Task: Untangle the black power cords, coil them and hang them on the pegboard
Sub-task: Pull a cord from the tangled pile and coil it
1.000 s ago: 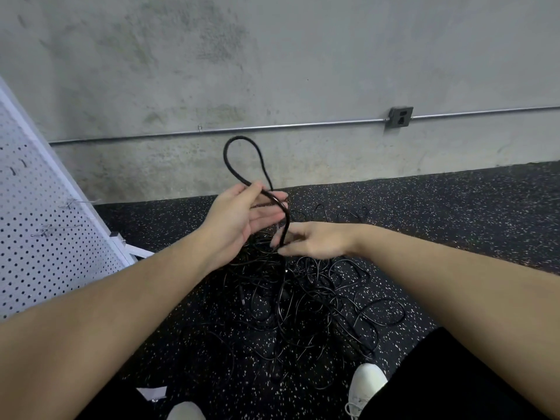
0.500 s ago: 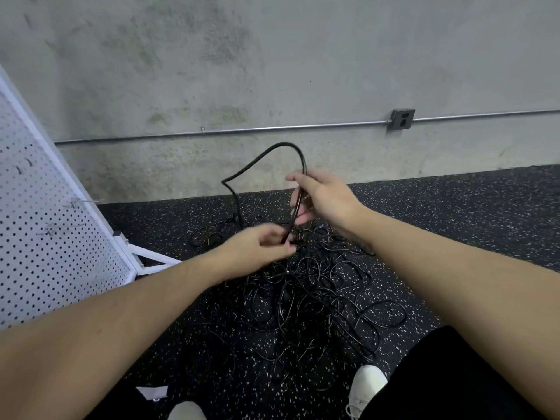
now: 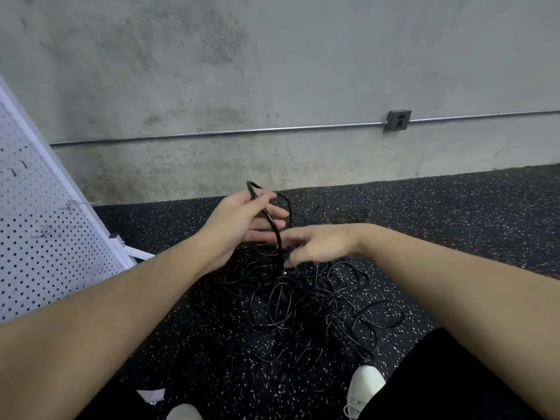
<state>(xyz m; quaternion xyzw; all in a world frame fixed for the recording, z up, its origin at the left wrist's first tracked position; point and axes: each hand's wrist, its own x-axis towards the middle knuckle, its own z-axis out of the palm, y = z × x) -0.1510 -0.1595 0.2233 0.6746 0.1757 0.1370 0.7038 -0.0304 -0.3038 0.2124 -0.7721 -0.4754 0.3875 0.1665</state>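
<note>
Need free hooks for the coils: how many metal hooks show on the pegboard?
2 on the pegboard: upper hook, lower hook. More may sit out of frame.

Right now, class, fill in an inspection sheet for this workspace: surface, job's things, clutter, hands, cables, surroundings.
Surface: black rubber floor with white speckles.
Job's things: tangled heap of thin black power cords on the floor; white perforated pegboard leaning at left, with wire hooks.
Clutter: small white scrap near the person's white shoes.
Hands: left hand holds a raised cord loop; right hand pinches the same cord lower down.
Cables: none coiled or hung yet.
Surroundings: bare grey concrete wall, metal conduit, grey outlet box.
</note>
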